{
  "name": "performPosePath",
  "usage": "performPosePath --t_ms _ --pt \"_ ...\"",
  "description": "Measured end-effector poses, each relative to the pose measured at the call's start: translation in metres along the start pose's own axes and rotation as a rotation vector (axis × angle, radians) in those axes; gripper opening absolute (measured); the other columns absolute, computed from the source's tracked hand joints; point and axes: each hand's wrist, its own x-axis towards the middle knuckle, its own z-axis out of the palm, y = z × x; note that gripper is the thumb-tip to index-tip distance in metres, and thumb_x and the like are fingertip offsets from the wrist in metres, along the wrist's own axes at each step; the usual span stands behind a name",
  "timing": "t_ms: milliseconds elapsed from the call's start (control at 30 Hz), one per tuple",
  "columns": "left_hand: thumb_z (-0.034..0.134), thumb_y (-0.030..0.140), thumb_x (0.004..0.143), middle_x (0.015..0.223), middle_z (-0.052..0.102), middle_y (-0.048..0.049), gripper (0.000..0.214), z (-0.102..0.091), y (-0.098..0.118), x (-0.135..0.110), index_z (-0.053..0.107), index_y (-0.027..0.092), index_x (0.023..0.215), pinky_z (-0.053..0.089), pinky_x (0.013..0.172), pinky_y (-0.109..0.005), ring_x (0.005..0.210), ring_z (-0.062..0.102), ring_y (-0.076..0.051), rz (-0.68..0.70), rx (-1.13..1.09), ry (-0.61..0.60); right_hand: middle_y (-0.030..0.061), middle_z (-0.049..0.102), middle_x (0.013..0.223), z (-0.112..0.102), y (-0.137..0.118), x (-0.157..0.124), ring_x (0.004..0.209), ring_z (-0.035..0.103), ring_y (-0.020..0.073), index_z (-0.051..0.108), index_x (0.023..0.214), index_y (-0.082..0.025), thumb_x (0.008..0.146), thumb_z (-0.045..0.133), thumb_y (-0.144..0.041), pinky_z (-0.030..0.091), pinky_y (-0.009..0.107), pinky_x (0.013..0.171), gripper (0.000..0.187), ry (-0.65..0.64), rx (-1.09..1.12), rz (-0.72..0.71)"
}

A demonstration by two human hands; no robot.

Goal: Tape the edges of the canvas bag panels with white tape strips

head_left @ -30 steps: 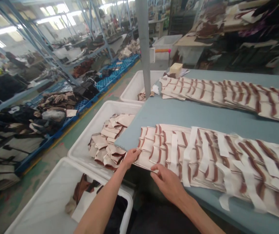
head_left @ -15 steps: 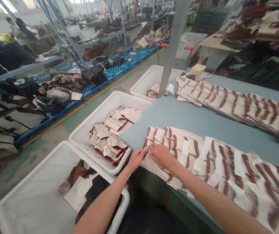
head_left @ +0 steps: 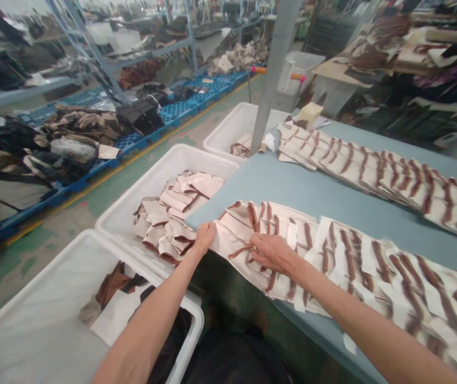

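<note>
A long row of overlapping cream fabric pieces with brown edging [head_left: 288,226] lies along the near side of the blue-green table [head_left: 228,189]. At the row's left end, my left hand [head_left: 205,236] is closed on the corner of the end fabric piece [head_left: 228,234], which is drawn out over the table's edge. My right hand [head_left: 272,250] pinches a brown-edged fold of the pieces a little to the right. White strips [head_left: 334,242] lie across several of the pieces.
Left of the table stand a white bin of cream pieces [head_left: 180,205] and a nearer white bin [head_left: 52,298] with brown, white and black scraps. A grey post [head_left: 270,80] rises behind the table corner. A second fabric row [head_left: 372,165] lies along the far side.
My left hand has moved left, away from the right hand, pulling the end fabric piece out flat. My right hand stays on the row, slightly further right. The view has shifted a little.
</note>
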Motion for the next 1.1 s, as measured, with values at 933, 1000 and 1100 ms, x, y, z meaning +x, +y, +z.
performPosePath --t_ms 933,1000,1100 --pt "0.054 0.055 0.087 0.059 0.059 0.0019 0.036 -0.186 0.074 -0.171 0.058 0.02 0.076 0.039 0.048 -0.026 0.051 0.053 -0.016 0.008 -0.211 0.176 0.0194 0.057 0.144 -0.027 -0.144 -0.034 0.132 0.054 0.0333 0.048 0.142 -0.015 0.088 0.069 -0.041 0.046 0.049 0.11 0.064 0.702 0.411 -0.167" --pt "0.056 0.059 0.082 0.059 0.061 0.0014 0.038 -0.166 0.08 -0.195 0.058 0.021 0.078 0.045 0.051 -0.027 0.052 0.057 -0.017 -0.016 -0.364 0.125 0.018 0.064 0.135 -0.017 -0.161 -0.042 0.121 0.062 0.0314 0.057 0.133 -0.016 0.09 0.065 -0.029 0.052 0.046 0.102 0.045 0.786 0.438 -0.218" --pt "0.061 0.061 0.077 0.064 0.067 -0.0017 0.041 -0.141 0.091 -0.224 0.062 0.02 0.08 0.05 0.055 -0.028 0.055 0.062 -0.018 -0.03 -0.526 0.03 0.0127 0.075 0.108 -0.005 -0.164 -0.054 0.1 0.071 0.0244 0.067 0.112 -0.019 0.093 0.049 -0.01 0.056 0.035 0.086 0.028 0.837 0.451 -0.203"
